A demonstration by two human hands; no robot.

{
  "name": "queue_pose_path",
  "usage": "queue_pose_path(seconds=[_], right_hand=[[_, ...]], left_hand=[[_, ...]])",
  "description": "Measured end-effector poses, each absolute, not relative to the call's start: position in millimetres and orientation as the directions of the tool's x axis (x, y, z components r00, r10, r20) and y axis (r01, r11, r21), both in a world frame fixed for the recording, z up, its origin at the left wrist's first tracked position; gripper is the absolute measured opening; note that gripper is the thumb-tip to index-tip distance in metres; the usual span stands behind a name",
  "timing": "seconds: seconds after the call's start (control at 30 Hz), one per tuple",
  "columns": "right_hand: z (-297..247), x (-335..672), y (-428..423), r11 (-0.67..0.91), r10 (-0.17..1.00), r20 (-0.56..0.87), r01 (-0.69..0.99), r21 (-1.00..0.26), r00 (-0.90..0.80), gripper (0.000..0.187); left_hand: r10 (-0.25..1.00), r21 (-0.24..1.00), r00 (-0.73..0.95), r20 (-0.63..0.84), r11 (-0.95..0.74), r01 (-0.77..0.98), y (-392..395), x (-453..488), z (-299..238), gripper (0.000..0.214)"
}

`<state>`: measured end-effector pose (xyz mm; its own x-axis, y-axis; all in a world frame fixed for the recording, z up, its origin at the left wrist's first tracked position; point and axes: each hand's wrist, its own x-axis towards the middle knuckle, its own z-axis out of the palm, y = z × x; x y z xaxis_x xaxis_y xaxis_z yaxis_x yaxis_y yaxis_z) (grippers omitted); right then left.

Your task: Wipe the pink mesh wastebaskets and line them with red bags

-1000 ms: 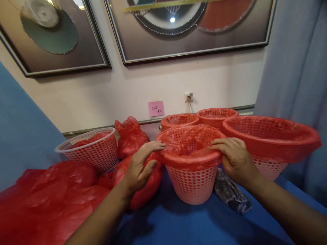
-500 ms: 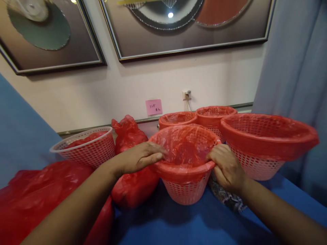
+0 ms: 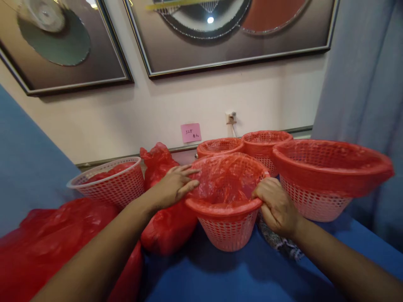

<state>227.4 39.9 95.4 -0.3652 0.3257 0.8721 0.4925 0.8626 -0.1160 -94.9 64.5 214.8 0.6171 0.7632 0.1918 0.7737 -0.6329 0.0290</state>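
Note:
In the middle of the blue-covered table (image 3: 208,281) stands a perforated plastic basket (image 3: 228,235), lined with a thin red plastic bag (image 3: 226,176) folded over its rim. My right hand (image 3: 278,205) grips the right side of the rim, fingers wrapped over the bag's edge. At the left of the rim my left hand (image 3: 176,186) is open, its fingers stretched out and somewhat apart. It lies against or just over the bag's edge; whether it touches I cannot tell. Behind my right hand, partly hidden, a grey patterned cloth (image 3: 280,241) lies on the table.
Right of the basket is a larger lined basket (image 3: 315,201); two more lined baskets, one (image 3: 220,144) and another (image 3: 267,140), stand behind. Left are a white basket (image 3: 126,186), an upright red bag (image 3: 170,230) and a big red bag (image 3: 63,239). A pink note (image 3: 191,132) is on the wall.
My left hand has lifted slightly off the rim, its fingers now spread more. The right hand still grips the rim, shifted slightly left. The basket stays in place.

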Motion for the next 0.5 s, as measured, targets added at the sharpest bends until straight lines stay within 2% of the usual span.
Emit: queue_pose_path(seconds=[0.1, 0.2, 0.23, 0.3, 0.37, 0.43, 0.5], right_hand=[[94, 228, 38, 0.866, 0.321, 0.875, 0.487, -0.115, -0.364, 0.018], [96, 226, 40, 0.861, 0.335, 0.864, 0.494, -0.119, -0.376, 0.018], [97, 225, 41, 0.859, 0.34, 0.86, 0.499, -0.119, -0.381, 0.017], [98, 224, 42, 0.857, 0.34, 0.858, 0.503, -0.114, -0.385, 0.016], [97, 222, 43, 0.862, 0.329, 0.87, 0.492, -0.118, -0.367, 0.017], [91, 222, 41, 0.859, 0.325, 0.892, 0.492, -0.14, -0.315, 0.024], [82, 223, 37, 0.836, 0.346, 0.908, 0.516, -0.184, -0.237, 0.039]], left_hand=[[0.835, 0.06, 0.523, 0.168, -0.539, 0.841, 82, -103, 215, 0.07], [0.887, 0.047, 0.456, 0.067, -0.459, 0.887, 97, -106, 211, 0.059], [0.908, 0.027, 0.411, 0.077, -0.414, 0.91, 101, -106, 210, 0.056], [0.921, 0.03, 0.336, 0.196, -0.348, 0.937, 107, -107, 207, 0.052], [0.894, 0.156, 0.274, 0.355, -0.346, 0.925, 106, -106, 203, 0.053], [0.874, 0.388, 0.151, 0.461, -0.352, 0.852, 101, -103, 194, 0.059], [0.864, 0.638, -0.032, 0.502, -0.345, 0.688, 91, -98, 178, 0.063]])
